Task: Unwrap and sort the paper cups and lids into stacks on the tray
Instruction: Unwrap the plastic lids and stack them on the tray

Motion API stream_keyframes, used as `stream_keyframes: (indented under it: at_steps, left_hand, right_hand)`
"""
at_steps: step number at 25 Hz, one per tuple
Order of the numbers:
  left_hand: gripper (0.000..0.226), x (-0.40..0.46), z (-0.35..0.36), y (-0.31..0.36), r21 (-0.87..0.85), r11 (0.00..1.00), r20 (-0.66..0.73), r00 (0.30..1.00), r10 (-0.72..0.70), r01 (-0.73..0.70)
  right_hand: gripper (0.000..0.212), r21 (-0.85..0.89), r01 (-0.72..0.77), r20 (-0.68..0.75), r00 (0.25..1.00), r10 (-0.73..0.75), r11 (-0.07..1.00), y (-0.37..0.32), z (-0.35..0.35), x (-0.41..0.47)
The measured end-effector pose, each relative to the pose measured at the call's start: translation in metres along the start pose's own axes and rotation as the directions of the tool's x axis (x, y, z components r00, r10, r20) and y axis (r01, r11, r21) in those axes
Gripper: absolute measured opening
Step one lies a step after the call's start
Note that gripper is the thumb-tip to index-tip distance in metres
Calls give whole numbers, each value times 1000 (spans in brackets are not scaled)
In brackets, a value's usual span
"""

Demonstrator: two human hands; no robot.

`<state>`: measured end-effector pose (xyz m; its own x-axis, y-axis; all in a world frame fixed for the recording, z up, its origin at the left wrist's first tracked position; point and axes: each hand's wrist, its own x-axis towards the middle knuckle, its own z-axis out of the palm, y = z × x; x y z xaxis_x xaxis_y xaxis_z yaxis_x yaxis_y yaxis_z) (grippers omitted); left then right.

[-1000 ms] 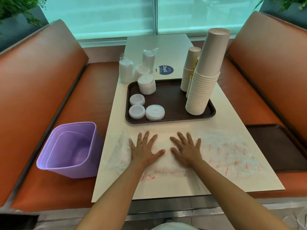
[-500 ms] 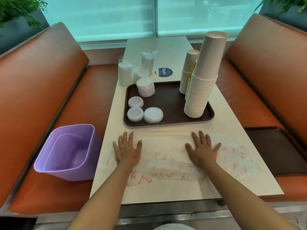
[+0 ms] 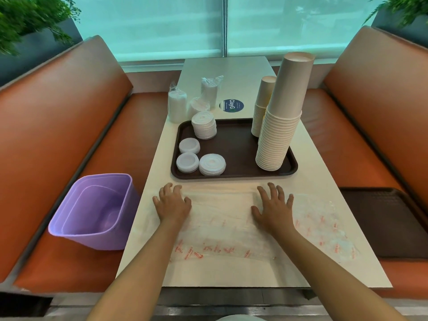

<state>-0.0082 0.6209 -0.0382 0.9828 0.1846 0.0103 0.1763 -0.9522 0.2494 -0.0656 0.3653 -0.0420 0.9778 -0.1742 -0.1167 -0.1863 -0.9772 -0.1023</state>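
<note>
Clear plastic, printed red — the wrapper (image 3: 231, 225) lies flat along the table's (image 3: 231, 276) near edge, its long axis running left to right, just short of the tray (image 3: 234, 144). Both hands press it with fingers spread: the left hand (image 3: 172, 205) near its left end, the right hand (image 3: 273, 207) about mid-length. The free tail stretches toward the table's right edge — nearer the right hand. Still-wrapped lids (image 3: 177, 105) wait beyond the tray's far left corner.

light: soft teal daylight is cast from the window (image 3: 222, 26) | shadows: faint | edges: bent by wide-angle lens, plants (image 3: 34, 17) blurred
</note>
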Motion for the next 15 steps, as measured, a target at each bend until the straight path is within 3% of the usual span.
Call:
stream_keyframes:
  at_steps: [3,7,11,15]
  left_hand:
    - [38,3,-9,16,-30,999,-63,998,25,-26]
    - [29,11,-25,41,-353,934,-9,998,64,-63]
    - [24,21,-44,51,-542,837,23,995,99,-71]
    - [25,43,-55,49,-554,830,46,994,101,-59]
  right_hand:
    - [52,132,78,-96,993,-65,988,-5,-9,10]
    - [40,356,199,-247,962,-113,913,-18,-25,27]
    - [36,493,234,-228,964,-135,838,-41,-35,40]
    - [33,556,237,-216,967,-137,797,-59,-39,55]
